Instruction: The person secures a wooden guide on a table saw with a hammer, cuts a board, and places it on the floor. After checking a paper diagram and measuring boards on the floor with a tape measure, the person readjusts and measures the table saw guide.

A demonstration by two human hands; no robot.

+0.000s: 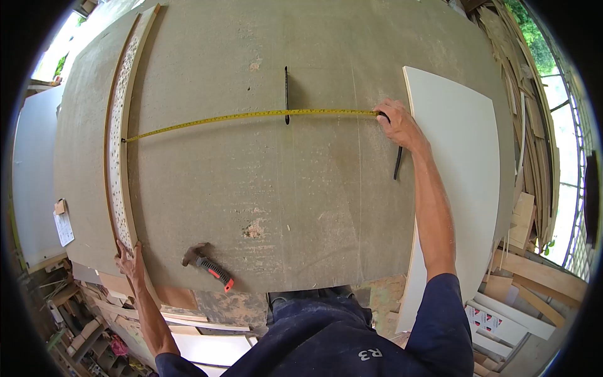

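Observation:
My right hand (pixel 400 127) is closed around a tape measure, its case mostly hidden in the palm and a black strap (pixel 397 163) hanging below. The yellow tape blade (pixel 251 115) runs left across the work table (pixel 207 176), its end at the edge of a long narrow board (pixel 116 125) with a speckled face. My left hand (pixel 130 267) grips the near end of that board, fingers over its sides. Beside my right hand lies a white panel (pixel 455 157), its left edge close to the knuckles. A thin black stick-like tool (pixel 287 94) lies partly under the tape blade.
A claw hammer (pixel 210 267) with a black and red handle lies near the table's front edge. Wood strips (pixel 531 119) are stacked along the right side. Offcuts (pixel 78 333) fill the lower left, and a white sheet (pixel 38 176) stands beyond the table's left edge.

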